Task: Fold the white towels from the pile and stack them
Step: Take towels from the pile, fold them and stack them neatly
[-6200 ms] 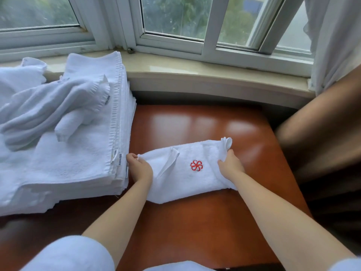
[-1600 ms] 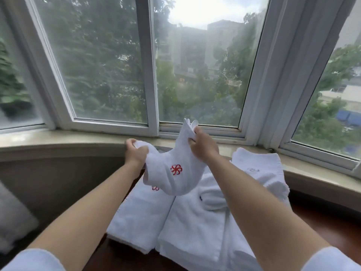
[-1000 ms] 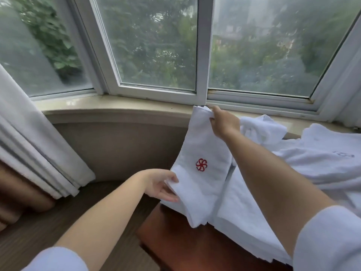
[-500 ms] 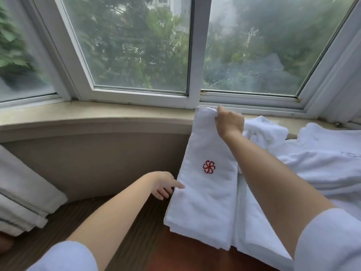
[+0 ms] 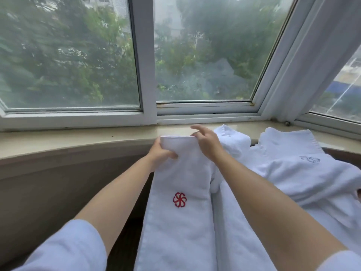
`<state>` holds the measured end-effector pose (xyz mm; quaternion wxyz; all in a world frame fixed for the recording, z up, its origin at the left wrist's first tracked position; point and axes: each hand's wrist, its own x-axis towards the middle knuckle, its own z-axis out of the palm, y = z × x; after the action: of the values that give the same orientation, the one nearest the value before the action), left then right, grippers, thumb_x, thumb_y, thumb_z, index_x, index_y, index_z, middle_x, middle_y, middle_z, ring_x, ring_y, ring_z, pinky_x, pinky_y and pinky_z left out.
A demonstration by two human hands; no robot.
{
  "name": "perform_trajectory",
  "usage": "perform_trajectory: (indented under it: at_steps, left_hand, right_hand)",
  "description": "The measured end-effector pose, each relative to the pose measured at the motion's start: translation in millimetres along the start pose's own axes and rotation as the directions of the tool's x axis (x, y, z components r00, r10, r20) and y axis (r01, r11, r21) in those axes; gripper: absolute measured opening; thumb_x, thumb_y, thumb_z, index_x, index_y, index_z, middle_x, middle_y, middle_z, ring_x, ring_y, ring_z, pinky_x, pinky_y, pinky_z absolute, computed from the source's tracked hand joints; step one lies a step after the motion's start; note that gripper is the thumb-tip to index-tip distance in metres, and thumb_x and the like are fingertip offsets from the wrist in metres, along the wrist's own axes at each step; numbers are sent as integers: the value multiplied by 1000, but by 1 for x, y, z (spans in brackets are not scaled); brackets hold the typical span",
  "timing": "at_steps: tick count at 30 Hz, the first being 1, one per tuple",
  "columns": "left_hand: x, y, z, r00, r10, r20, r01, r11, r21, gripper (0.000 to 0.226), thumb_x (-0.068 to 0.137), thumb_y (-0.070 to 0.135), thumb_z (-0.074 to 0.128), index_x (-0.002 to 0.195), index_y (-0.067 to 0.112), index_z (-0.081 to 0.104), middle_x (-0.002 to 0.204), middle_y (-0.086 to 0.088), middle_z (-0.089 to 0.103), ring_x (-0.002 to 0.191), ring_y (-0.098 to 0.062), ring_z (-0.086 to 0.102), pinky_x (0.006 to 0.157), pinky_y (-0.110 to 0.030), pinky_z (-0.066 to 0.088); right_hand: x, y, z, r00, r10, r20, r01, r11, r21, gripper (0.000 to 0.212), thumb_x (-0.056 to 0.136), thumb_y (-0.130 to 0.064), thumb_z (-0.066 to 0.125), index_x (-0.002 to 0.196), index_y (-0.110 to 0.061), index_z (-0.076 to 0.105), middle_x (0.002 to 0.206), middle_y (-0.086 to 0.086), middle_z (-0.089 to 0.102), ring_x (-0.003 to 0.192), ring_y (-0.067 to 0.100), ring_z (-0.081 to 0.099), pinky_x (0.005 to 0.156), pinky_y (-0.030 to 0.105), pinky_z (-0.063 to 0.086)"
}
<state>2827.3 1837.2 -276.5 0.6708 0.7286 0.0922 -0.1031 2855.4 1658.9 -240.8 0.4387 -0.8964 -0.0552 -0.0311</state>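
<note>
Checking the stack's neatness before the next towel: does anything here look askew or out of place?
Yes. A crumpled towel lies bunched, unfolded, against the windowsill behind the right hand. The folded towel with the red emblem, gripped by the left hand, lies straight.

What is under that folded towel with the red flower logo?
The folded towel covers whatever it lies on. More white towels show beside it on the right; whether any sit directly beneath cannot be seen.

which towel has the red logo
The folded towel on the left, gripped at its far end by the left hand. The towel on the right carries a pale grey-blue logo instead.
</note>
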Motion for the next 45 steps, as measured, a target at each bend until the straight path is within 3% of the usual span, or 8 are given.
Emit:
perform_trajectory:
  at_steps: [5,13,19,22,27,30,34,45]
  left_hand:
    - [11,-20,4,986,-115,-120,102,988,-112,48,74,-12,65,116,9,54,106,-13,63,93,-29,64,69,-35,55]
    - [9,-34,8,947,-89,-307,18,974,-226,35,63,-11,48,89,11,52,80,-10,50,74,-25,48,55,-29,40]
    - [7,-30,0,966,-72,-249,30,985,-168,50,78,-13,52,115,19,42,103,-8,55,88,-24,58,62,-34,52]
    - [7,-26,7,973,-11,-233,-36,980,-195,61,78,-16,57,124,20,40,109,-5,55,94,-20,58,69,-36,54]
    - [18,-26,31,956,49,-288,-9,990,139,77,80,7,73,139,26,27,139,-9,36,120,-27,45,100,-44,46]
    - [17,-44,49,948,219,-231,58,595,802,96,83,27,71,150,35,1,153,-7,-5,140,-28,6,116,-47,17]
    - [21,-71,73,954,116,276,-297,239,925,60,97,41,43,150,36,17,160,1,9,147,-18,7,115,-52,5]
    - [15,-89,69,944,192,268,-285,67,956,59,100,52,26,153,38,4,162,4,-8,149,-19,-10,114,-59,-8]
  right_hand:
    - [10,44,-17,953,244,179,-85,782,-617,63,83,-24,47,144,-38,36,147,-5,40,136,22,31,110,42,21]
    - [-1,74,-22,843,395,364,128,510,-850,122,63,-43,80,150,-40,-5,159,-3,-3,147,24,0,111,54,18]
    - [-10,57,-21,999,-48,7,24,378,-926,43,82,-11,57,123,-24,53,113,11,55,102,29,56,73,32,45]
    - [-2,34,-53,948,-257,-190,-113,286,-952,28,51,-21,82,76,-30,72,71,-1,63,60,20,62,47,20,42]
    - [0,29,-87,883,-313,-349,-294,209,-933,29,64,-25,73,90,-35,69,81,-5,63,71,16,61,53,20,41]
    - [-3,63,-80,958,-85,-275,-231,343,-911,38,92,-10,45,127,-23,50,118,9,53,106,28,52,78,33,42]
    - [-28,109,-60,937,194,-290,-346,407,-846,45,96,-18,41,140,-24,33,131,6,46,120,27,44,86,37,42]
    - [-25,115,-51,949,229,-216,-288,351,-891,61,93,-31,45,146,-20,18,136,6,39,121,24,40,87,37,40]
